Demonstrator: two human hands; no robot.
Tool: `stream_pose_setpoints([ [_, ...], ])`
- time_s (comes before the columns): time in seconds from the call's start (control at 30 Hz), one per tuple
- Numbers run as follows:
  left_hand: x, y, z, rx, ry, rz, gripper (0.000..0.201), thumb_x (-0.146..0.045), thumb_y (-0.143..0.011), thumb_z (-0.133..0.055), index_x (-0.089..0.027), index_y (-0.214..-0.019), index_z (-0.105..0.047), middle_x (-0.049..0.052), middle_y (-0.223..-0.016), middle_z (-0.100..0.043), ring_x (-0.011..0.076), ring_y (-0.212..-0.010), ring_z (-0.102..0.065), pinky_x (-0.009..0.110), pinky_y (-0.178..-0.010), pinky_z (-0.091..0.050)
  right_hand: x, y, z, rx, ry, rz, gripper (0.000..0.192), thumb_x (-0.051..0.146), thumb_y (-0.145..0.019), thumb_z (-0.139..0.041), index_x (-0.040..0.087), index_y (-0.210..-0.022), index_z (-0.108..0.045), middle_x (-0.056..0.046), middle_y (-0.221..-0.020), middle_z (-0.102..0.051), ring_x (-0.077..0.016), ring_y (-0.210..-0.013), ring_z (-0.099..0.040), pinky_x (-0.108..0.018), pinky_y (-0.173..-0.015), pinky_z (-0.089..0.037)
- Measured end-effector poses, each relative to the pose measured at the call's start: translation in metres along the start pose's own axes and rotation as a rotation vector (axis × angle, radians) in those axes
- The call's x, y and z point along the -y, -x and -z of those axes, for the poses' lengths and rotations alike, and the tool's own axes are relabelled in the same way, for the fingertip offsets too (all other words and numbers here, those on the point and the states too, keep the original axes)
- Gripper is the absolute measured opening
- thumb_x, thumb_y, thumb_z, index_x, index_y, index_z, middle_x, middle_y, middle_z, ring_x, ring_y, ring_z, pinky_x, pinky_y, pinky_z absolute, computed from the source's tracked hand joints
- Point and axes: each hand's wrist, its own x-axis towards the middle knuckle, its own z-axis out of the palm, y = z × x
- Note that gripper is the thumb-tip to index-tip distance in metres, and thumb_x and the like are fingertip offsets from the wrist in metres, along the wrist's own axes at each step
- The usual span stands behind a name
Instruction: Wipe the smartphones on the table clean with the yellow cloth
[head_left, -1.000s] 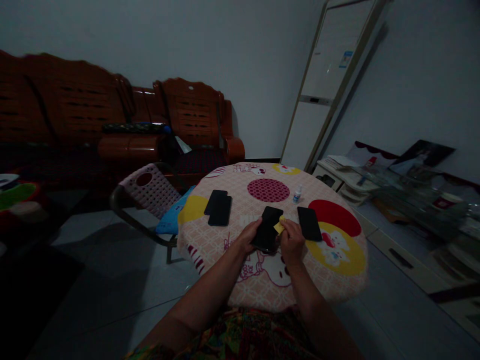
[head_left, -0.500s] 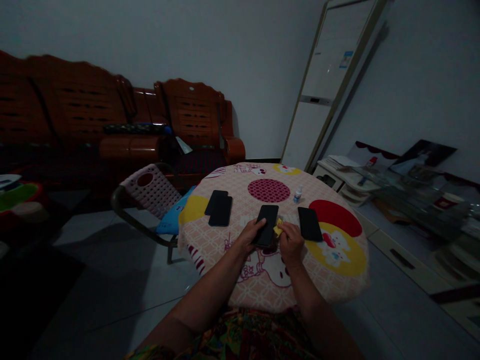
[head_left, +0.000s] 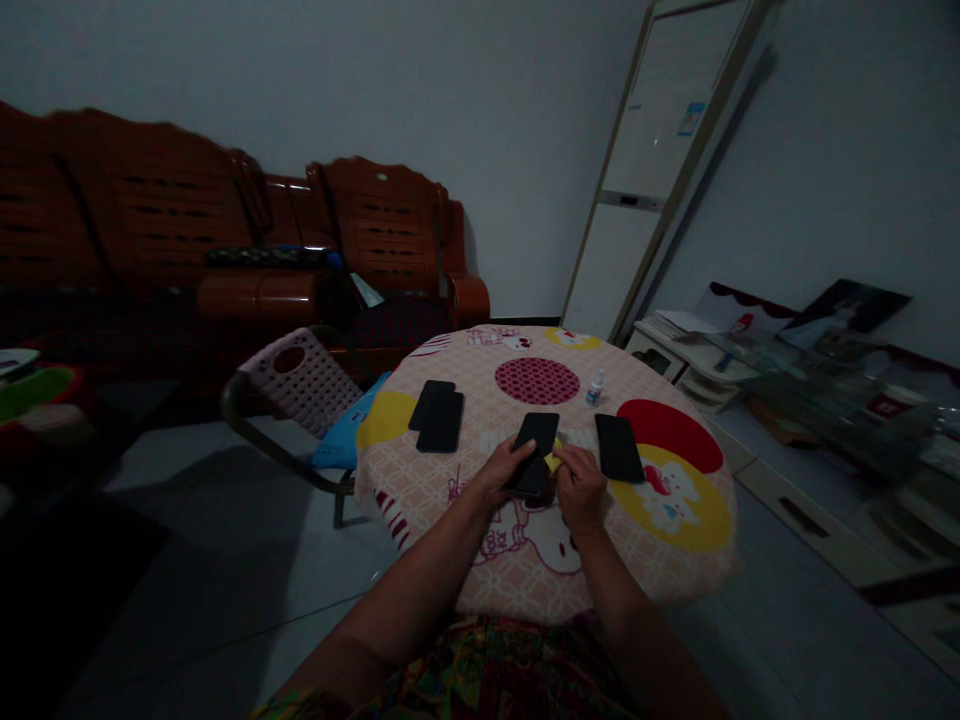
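Head view, dim room: at the near middle of the round table (head_left: 675, 560), covered by a cartoon-print cloth, the left hand (head_left: 501, 470) closes its fingers over the left edge of a black smartphone (head_left: 535, 447), holding it slightly tilted off the cloth. The right hand (head_left: 579, 488) sits just right of that phone, fingers pinched shut on a small yellow cloth (head_left: 554, 461) that touches the phone's right edge. Another black phone (head_left: 619, 447) lies flat just right of the hands. Two more dark phones (head_left: 438, 417) lie overlapping on the far left of the table. A small white bottle (head_left: 594, 388) stands farther back. A pink plastic chair (head_left: 300, 380) stands left of the table.
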Motion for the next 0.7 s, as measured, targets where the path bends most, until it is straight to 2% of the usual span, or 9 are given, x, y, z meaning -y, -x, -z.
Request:
stream_pose_setpoints([
  [0.2, 0.0011, -0.0016, 0.0021, 0.058, 0.025, 0.020, 0.057, -0.040, -0.062, -0.084, -0.011, -0.105, -0.060, 0.009, -0.082, -0.070, 0.0171, -0.063, -0.066, 0.027, -0.061, -0.052, 0.0002, -0.0021, 0.0020, -0.075, -0.020, -0.018, 0.035, 0.007, -0.084, -0.042, 0.019, -0.098, -0.072, -0.009, -0.097, -0.070, -0.0198, -0.095, -0.063, -0.038, -0.086, -0.052],
  [0.53, -0.0025, 0.0021, -0.0005, 0.110, 0.028, 0.030, 0.057, -0.038, -0.061, -0.084, -0.011, -0.106, -0.060, 0.008, -0.083, -0.069, 0.0150, -0.062, -0.065, 0.025, -0.062, -0.051, 0.0017, -0.0011, -0.0001, -0.036, -0.019, -0.013, 0.035, 0.010, -0.085, -0.043, 0.020, -0.101, -0.073, -0.009, -0.102, -0.070, -0.0202, -0.100, -0.063, -0.038, -0.089, -0.052],
  [0.7, -0.0046, 0.0040, -0.0007, 0.193, 0.012, 0.057, 0.062, -0.037, -0.061, -0.085, -0.011, -0.112, -0.060, 0.010, -0.090, -0.069, 0.0167, -0.067, -0.065, 0.027, -0.063, -0.051, -0.0006, -0.0037, 0.0024, -0.079, 0.023, -0.048, 0.037, 0.010, -0.086, -0.041, 0.020, -0.103, -0.072, -0.009, -0.101, -0.070, -0.0199, -0.099, -0.063, -0.039, -0.090, -0.052],
])
